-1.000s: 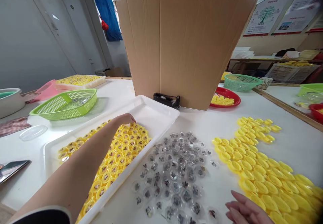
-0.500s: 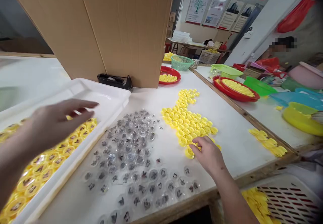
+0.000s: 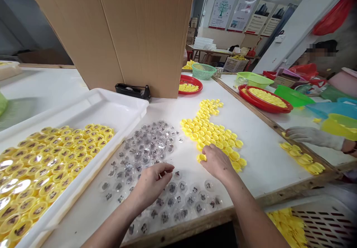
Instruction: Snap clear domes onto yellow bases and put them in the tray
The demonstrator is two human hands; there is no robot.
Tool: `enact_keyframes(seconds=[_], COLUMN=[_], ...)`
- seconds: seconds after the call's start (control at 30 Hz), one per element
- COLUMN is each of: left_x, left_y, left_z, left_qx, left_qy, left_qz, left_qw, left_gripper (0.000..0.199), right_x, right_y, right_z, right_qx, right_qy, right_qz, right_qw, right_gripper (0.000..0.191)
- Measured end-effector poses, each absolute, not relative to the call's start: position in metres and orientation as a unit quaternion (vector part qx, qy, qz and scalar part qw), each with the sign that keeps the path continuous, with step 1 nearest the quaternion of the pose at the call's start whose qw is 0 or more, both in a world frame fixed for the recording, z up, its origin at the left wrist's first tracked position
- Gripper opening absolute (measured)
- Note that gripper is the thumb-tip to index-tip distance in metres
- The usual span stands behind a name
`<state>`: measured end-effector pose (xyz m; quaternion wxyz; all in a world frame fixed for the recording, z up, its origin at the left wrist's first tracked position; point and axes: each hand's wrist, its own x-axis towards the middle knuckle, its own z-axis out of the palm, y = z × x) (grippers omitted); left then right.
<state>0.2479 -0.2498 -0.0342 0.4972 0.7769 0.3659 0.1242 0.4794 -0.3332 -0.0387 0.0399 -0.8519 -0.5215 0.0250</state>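
Fingers of my right hand (image 3: 219, 162) pinch a yellow cup (image 3: 201, 158) beside the yellow pile (image 3: 212, 132) in head view, probably by its rim to spare the hollow; my left hand (image 3: 152, 181), fingers narrowly parted, looks empty over clear discs (image 3: 150, 143), perhaps spread within easy reach.

A factory-style workshop is indicated by the wood-edged worktable (image 3: 259, 162), where yellow cups (image 3: 213, 132) and clear pieces (image 3: 152, 142) are spread in bulk, loaded red trays (image 3: 272, 107) at right, and posters (image 3: 223, 9) on the far wall (image 3: 219, 33).
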Motion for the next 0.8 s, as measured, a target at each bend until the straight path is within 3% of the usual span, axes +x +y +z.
enact_keyframes(seconds=[0.13,0.3,0.43,0.67,0.8], left_x=[0.252,0.252,0.245,0.242,0.242], left_y=[-0.254,-0.255,-0.246,-0.237,-0.235], left_z=[-0.046,-0.054,-0.054,-0.051,-0.051], left_qx=[0.654,0.396,0.334,0.316,0.298], left_qy=[0.38,0.283,0.304,0.329,0.328], left_qz=[0.159,0.188,0.211,0.246,0.26], left_qw=[0.634,0.853,0.867,0.855,0.858], left_gripper=[0.034,0.041,0.033,0.032,0.032], right_x=[0.447,0.398,0.406,0.446,0.447], right_y=[-0.335,-0.326,-0.299,-0.242,-0.239], right_z=[-0.025,-0.004,-0.012,-0.054,-0.062], right_qx=[-0.831,-0.753,-0.743,-0.809,-0.815], right_qy=[-0.55,-0.621,-0.621,-0.566,-0.549], right_qz=[0.052,0.119,0.159,0.084,0.1], right_qw=[0.073,0.179,0.189,0.132,0.157], right_gripper=[0.014,0.018,0.018,0.021,0.019])
